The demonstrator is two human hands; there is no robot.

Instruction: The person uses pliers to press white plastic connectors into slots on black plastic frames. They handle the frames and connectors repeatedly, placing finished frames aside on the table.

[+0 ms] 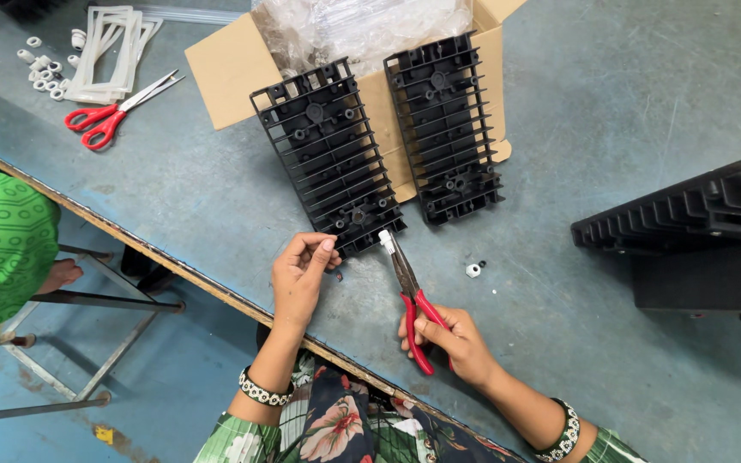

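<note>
A grey workbench (611, 103) carries a cardboard box (233, 64) at upper centre, red scissors (100, 122) upper left, and a small white nut (472, 270) at centre.

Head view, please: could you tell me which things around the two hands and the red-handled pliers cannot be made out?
- Head view: what the left hand pinches at the ribbed black plastic panel; fingers cover it.
- Whether the small white piece at the red-handled pliers tip, held by the right hand, is gripped; too small.
- Cardboard box contents; crumpled clear plastic hides them.
- Black ribbed block; cut by the right edge.
</note>
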